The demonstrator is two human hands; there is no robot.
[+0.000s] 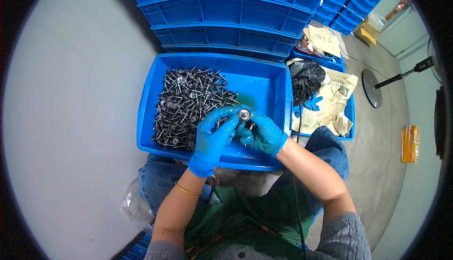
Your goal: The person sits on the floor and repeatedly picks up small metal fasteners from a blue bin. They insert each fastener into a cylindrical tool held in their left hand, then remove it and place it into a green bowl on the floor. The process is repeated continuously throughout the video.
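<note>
Both my hands wear blue gloves and meet over the front part of a shallow blue plastic bin (271, 88). Between the fingertips is a small metal part with a round, shiny, ringed end (244, 114) facing up. My left hand (212, 137) pinches it from the left, and my right hand (265, 135) grips it from the right. A dark piece shows below the round end, by my right fingers; whether it belongs to the same part I cannot tell. Left of my hands, a heap of thin metal shafts with dark round heads (188, 104) fills that side of the bin.
Stacked blue crates (226, 12) rise behind the bin. At right, another blue bin (350, 118) holds crumpled paper (337, 88) and a black plastic bag (306, 77). A dark cable (297, 189) hangs down past my right arm. A pale wall (71, 109) stands left.
</note>
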